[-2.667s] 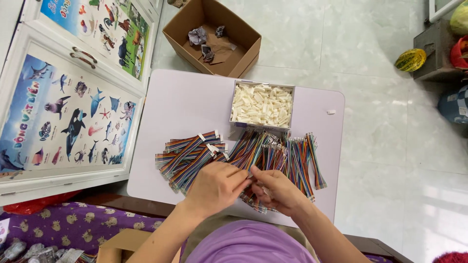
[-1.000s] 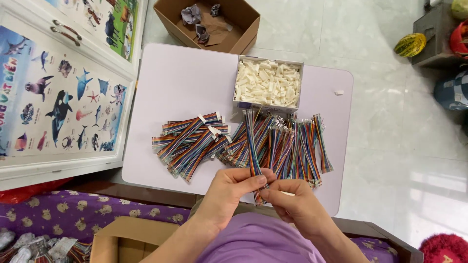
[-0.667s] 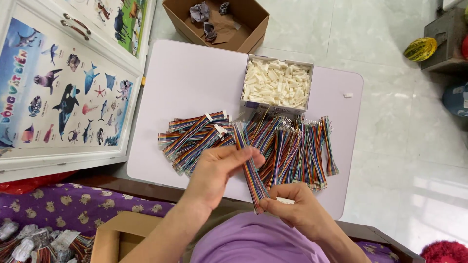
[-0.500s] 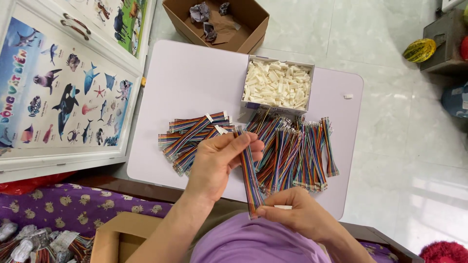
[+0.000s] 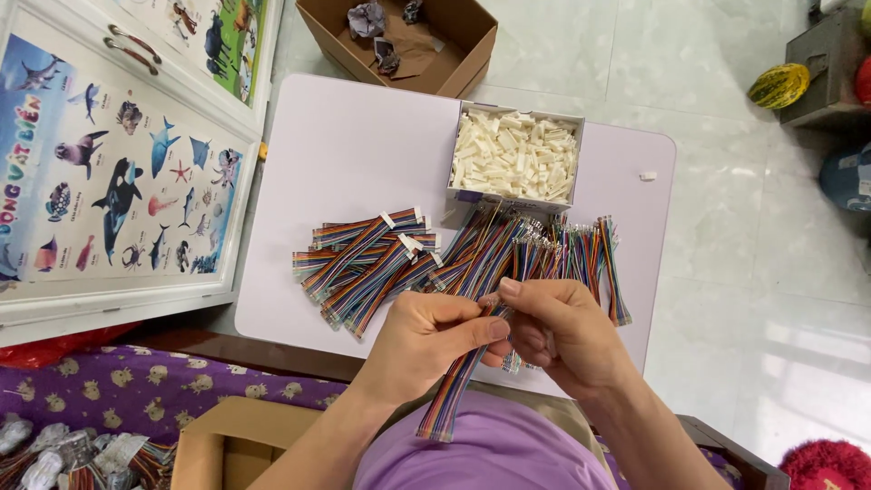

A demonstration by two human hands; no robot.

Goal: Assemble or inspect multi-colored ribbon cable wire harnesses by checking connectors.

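Head view, looking down.

Left hand (image 5: 426,340): closed around a ribbon cable (image 5: 451,388), a flat multicolour wire strip. Cable runs from the fingertips down toward the lap, free end hanging over the purple shirt (image 5: 490,454), clear of the tabletop (image 5: 363,145).

Right hand (image 5: 562,331): fingers curled, thumb and forefinger pinched at the cable's upper end, next to the left thumb. Whether a small white part sits in that pinch: cannot tell, fingers hide it.

Step in hand, as judged: working the cable's top end, both hands meeting on it above the near edge of the tabletop. Looks like fitting or checking an end piece; not certain.

On the tabletop: pile of cables (image 5: 367,263) with white end pieces, fanned out left of centre. Second pile (image 5: 553,254), ends bare and metallic, lying just behind the hands and touching the front of the box (image 5: 515,159). Box open, full of small white connectors. One stray white piece (image 5: 647,176) right of the box, apart from it.

Around: brown carton (image 5: 408,41) on the floor beyond the tabletop, a few crumpled bits inside. Animal poster (image 5: 109,172) on a white cabinet to the left. Second carton (image 5: 227,445) at lower left, beside the lap.

Next move, as judged: calls for a steady pinch at the cable end and fine alignment, left hand keeping the strip flat and untwisted.
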